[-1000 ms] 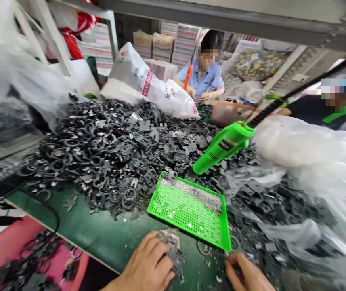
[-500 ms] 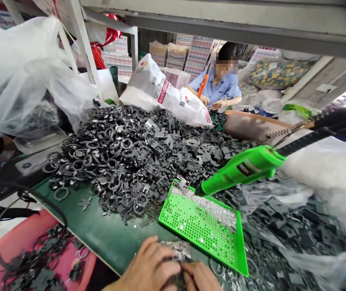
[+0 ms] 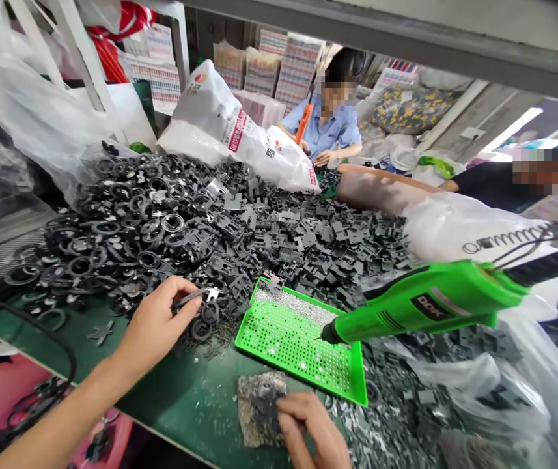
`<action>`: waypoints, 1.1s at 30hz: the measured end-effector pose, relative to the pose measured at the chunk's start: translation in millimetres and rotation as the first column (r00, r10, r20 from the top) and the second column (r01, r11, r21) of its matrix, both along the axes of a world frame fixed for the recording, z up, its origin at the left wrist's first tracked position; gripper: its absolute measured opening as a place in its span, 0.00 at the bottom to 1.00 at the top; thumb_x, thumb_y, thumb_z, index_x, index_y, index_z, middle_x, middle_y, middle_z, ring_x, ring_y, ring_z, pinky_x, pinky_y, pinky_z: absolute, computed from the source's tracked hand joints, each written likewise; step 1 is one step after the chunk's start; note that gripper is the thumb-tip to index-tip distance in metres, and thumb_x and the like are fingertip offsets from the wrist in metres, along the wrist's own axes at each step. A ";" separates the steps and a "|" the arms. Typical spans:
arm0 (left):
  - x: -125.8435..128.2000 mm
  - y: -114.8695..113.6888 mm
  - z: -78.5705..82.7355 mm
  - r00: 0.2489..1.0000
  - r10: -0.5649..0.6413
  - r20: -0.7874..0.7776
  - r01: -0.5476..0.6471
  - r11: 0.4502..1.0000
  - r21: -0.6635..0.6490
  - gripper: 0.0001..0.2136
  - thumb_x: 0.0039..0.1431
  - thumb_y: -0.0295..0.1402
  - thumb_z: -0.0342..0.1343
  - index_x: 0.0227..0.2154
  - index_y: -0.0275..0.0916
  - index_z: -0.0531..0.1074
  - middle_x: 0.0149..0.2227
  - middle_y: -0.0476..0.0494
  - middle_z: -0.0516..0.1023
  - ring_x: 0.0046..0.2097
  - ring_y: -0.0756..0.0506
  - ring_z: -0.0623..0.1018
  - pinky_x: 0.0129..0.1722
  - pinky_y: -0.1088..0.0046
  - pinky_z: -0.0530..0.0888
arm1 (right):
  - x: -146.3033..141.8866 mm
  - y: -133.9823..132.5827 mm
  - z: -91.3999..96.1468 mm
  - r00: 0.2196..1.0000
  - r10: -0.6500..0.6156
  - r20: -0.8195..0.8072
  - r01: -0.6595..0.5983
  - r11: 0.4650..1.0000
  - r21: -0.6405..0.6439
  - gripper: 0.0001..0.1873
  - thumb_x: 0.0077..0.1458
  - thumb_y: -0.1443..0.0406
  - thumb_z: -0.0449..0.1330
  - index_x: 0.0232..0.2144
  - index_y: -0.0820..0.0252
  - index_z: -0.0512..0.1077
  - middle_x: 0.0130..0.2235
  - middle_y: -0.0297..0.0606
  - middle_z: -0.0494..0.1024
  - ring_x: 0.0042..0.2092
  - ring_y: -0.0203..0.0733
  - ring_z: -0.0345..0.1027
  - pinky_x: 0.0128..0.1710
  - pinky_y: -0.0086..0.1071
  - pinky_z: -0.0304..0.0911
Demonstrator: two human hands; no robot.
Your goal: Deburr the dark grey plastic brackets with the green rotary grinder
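Note:
My left hand [image 3: 164,312] is at the front of the heap of dark parts, a thin dark flat part [image 3: 191,297] pinched between thumb and fingers. Low in the view, my right hand [image 3: 315,426] has its thumb and fingertips closed at the edge of a small dark plate [image 3: 269,402]. That plate lies on a rough, speckled block [image 3: 248,426] on the green tabletop. To the right, a green electric screwdriver [image 3: 428,303] hangs with its tip over a green perforated tray [image 3: 303,365]. Small silvery pieces [image 3: 303,309] line the tray's far side.
Dark rings and brackets [image 3: 161,228] are heaped across the table [image 3: 171,404]. A white printed sack [image 3: 239,124] lies behind. At left front is a pink basin [image 3: 117,443] with parts. A co-worker [image 3: 327,124] sits opposite; another person [image 3: 493,176] is at right. Clear plastic bags [image 3: 493,391] lie right.
My left hand has moved from the block up and left to the heap and now pinches a dark part. My right hand stays by the block, which is now uncovered. The view has shifted.

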State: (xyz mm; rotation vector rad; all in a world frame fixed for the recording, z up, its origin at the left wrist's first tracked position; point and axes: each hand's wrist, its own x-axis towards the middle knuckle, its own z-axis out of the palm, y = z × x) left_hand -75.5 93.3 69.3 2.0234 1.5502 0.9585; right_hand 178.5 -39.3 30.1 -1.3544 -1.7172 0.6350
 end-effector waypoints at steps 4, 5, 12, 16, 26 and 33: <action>50.3 -45.9 0.0 0.741 0.189 0.644 0.196 0.856 -0.478 0.12 0.53 0.43 0.59 0.29 0.39 0.67 0.25 0.52 0.71 0.29 0.49 0.71 0.31 0.75 0.69 | -31.4 11.0 20.5 0.967 -0.045 -0.251 0.028 0.997 -0.072 0.12 0.62 0.59 0.55 0.32 0.55 0.75 0.30 0.38 0.76 0.32 0.39 0.70 0.30 0.29 0.66; 61.3 -56.5 -1.0 0.681 0.248 0.689 0.255 0.802 -0.540 0.15 0.50 0.45 0.61 0.25 0.39 0.67 0.23 0.53 0.69 0.27 0.50 0.70 0.30 0.75 0.68 | -38.0 12.6 22.1 0.957 -0.077 -0.281 0.045 0.992 -0.117 0.11 0.61 0.58 0.56 0.31 0.55 0.74 0.30 0.38 0.75 0.32 0.39 0.69 0.30 0.29 0.65; 77.0 -83.2 -10.2 0.649 0.338 0.682 0.265 0.740 -0.618 0.21 0.40 0.50 0.67 0.18 0.38 0.66 0.20 0.53 0.68 0.26 0.51 0.67 0.28 0.76 0.67 | -43.0 8.6 20.7 0.797 -0.382 -0.468 0.148 0.875 -0.461 0.13 0.52 0.58 0.64 0.36 0.58 0.68 0.29 0.34 0.74 0.30 0.36 0.66 0.31 0.29 0.63; 70.2 -80.7 -9.9 0.725 0.263 0.637 0.262 0.750 -0.607 0.21 0.40 0.50 0.66 0.17 0.38 0.67 0.19 0.53 0.68 0.24 0.51 0.66 0.26 0.77 0.66 | -32.2 8.7 23.8 0.847 -0.305 -0.435 0.054 0.864 -0.501 0.13 0.52 0.63 0.63 0.40 0.58 0.67 0.29 0.31 0.73 0.30 0.35 0.64 0.31 0.28 0.61; 62.9 -97.6 -20.7 0.799 -0.059 0.599 0.403 0.791 -0.460 0.14 0.53 0.41 0.58 0.19 0.40 0.64 0.20 0.52 0.69 0.23 0.51 0.69 0.24 0.79 0.66 | -9.9 10.9 35.5 0.971 0.000 -0.240 -0.145 0.796 -0.588 0.09 0.53 0.59 0.60 0.29 0.58 0.72 0.26 0.33 0.72 0.29 0.37 0.64 0.29 0.28 0.59; 24.2 -67.1 -37.4 0.938 -0.245 -0.244 0.233 0.969 -0.080 0.09 0.64 0.31 0.47 0.36 0.42 0.73 0.33 0.46 0.75 0.35 0.43 0.73 0.36 0.69 0.67 | -0.1 2.1 17.3 0.977 -0.127 -0.170 0.027 0.867 -0.498 0.18 0.54 0.49 0.58 0.27 0.57 0.74 0.26 0.34 0.75 0.29 0.39 0.66 0.30 0.28 0.61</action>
